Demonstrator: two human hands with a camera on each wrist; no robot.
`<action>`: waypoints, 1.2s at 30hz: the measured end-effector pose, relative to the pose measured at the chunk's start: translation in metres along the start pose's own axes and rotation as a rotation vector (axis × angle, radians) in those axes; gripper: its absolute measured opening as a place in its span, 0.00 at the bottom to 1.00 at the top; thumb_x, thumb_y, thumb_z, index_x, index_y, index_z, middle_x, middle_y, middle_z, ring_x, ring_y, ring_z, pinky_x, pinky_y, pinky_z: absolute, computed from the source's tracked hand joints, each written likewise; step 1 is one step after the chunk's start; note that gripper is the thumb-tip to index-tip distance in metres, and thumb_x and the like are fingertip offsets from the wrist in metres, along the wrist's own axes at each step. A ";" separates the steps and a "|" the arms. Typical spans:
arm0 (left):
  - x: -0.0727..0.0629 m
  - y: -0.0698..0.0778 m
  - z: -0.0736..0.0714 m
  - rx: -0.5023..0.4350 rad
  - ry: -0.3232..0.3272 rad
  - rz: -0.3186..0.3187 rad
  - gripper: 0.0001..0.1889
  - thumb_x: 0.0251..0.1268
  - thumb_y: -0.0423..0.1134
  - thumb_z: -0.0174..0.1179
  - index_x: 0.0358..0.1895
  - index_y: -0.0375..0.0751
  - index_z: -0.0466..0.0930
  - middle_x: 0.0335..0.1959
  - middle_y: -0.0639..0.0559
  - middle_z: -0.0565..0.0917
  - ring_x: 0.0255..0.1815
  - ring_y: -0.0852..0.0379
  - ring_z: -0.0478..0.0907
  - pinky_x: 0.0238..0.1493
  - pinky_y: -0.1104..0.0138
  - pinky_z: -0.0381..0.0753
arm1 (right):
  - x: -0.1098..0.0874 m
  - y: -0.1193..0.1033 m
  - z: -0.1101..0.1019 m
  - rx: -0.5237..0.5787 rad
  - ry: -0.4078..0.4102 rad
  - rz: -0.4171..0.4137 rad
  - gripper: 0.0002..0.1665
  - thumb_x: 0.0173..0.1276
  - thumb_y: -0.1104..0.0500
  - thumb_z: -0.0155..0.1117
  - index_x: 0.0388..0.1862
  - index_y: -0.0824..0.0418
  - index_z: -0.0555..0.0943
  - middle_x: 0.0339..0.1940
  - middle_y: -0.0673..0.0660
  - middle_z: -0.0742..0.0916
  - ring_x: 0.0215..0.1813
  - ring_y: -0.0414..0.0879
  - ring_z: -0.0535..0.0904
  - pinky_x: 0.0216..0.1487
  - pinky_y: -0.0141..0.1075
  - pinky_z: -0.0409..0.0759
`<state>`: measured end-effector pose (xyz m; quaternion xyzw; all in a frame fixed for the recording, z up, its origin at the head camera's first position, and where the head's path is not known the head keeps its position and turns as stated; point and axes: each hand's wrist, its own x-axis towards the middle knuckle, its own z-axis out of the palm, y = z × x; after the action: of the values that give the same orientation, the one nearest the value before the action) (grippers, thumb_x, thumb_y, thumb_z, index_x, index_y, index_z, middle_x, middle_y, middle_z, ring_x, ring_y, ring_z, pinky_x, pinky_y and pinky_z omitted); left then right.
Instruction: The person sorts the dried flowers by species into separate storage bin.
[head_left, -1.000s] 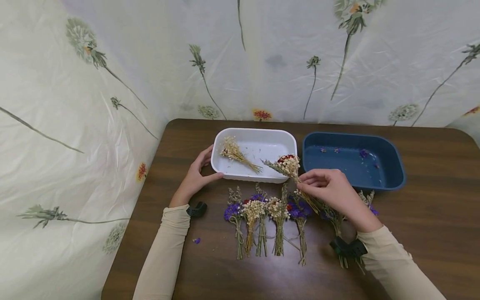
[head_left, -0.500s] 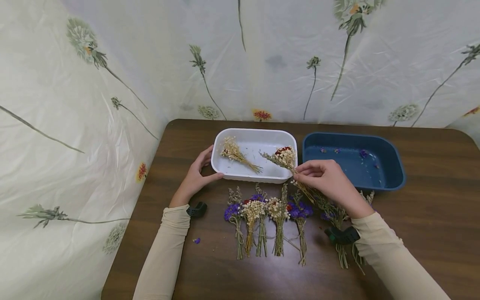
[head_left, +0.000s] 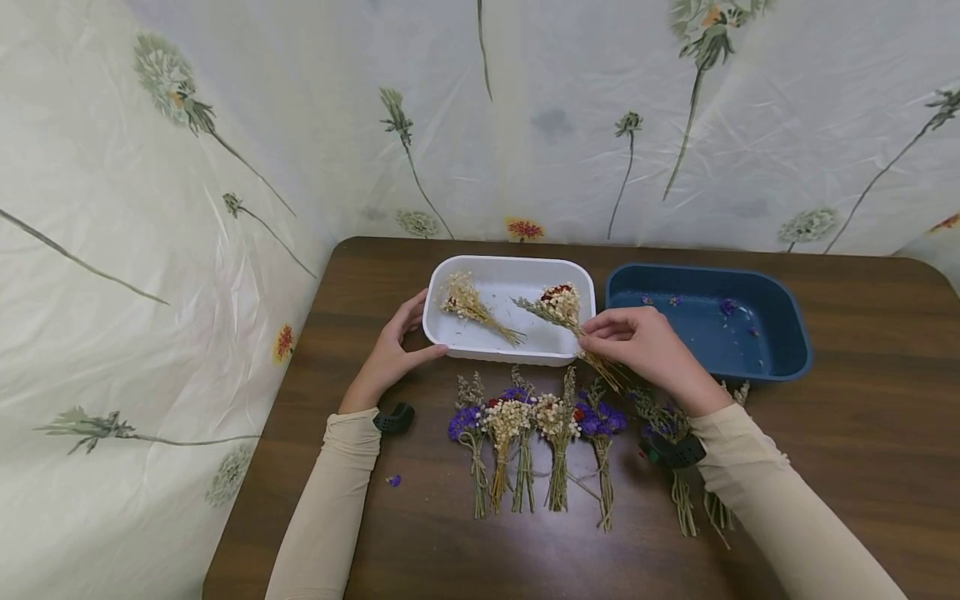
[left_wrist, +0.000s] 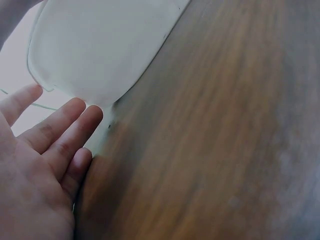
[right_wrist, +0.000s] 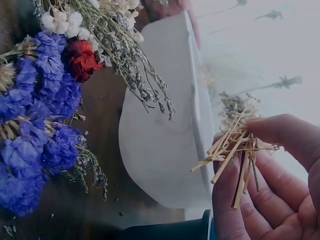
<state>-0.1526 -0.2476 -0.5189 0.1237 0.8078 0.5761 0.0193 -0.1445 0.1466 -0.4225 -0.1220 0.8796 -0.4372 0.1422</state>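
My left hand (head_left: 393, 343) rests at the left end of a white plastic tray (head_left: 495, 357), thumb along the near rim. In the left wrist view, its straight fingertips (left_wrist: 92, 115) touch the tray's outer wall. With my right hand (head_left: 645, 342) I pinch the stems of a dried flower bouquet (head_left: 561, 304) of cream, dark red and grey-green sprigs. Its head overlaps the tray's right part; the stem ends (right_wrist: 240, 165) point back over the near rim. A second, cream bouquet (head_left: 472, 308) lies inside the tray at the left.
Several tied bouquets with purple, cream and red heads (head_left: 510, 421) lie in a row before the tray. More bouquets (head_left: 678, 492) lie under the right wrist. A dark blue tray (head_left: 797, 358) with loose petals stands at the right. A fallen purple blossom (head_left: 393, 481) lies near the left forearm.
My right hand has moved left and away from me, bringing the bouquet from the tray's near right corner to over its right part. The left hand has stayed in place.
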 end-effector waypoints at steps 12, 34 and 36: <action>0.000 0.002 0.000 -0.003 0.002 -0.005 0.50 0.59 0.34 0.76 0.81 0.64 0.58 0.75 0.48 0.74 0.75 0.48 0.70 0.77 0.47 0.65 | 0.020 -0.012 0.001 -0.025 -0.034 -0.022 0.19 0.71 0.46 0.71 0.52 0.58 0.89 0.45 0.59 0.93 0.48 0.51 0.89 0.50 0.43 0.86; -0.006 0.038 -0.003 -0.009 -0.031 -0.026 0.48 0.60 0.31 0.74 0.82 0.41 0.56 0.76 0.36 0.71 0.77 0.40 0.67 0.77 0.44 0.64 | 0.079 -0.029 0.007 -0.109 -0.121 -0.105 0.16 0.73 0.52 0.69 0.52 0.60 0.89 0.43 0.60 0.93 0.38 0.49 0.89 0.41 0.43 0.88; -0.007 0.040 -0.003 -0.008 -0.030 -0.024 0.49 0.60 0.31 0.74 0.82 0.41 0.56 0.76 0.36 0.71 0.77 0.41 0.67 0.77 0.45 0.64 | 0.083 -0.033 0.009 -0.121 -0.128 -0.117 0.15 0.73 0.52 0.69 0.51 0.60 0.90 0.43 0.59 0.93 0.38 0.49 0.89 0.41 0.44 0.87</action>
<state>-0.1397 -0.2395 -0.4809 0.1225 0.8064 0.5772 0.0390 -0.2157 0.0928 -0.4129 -0.2092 0.8848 -0.3823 0.1649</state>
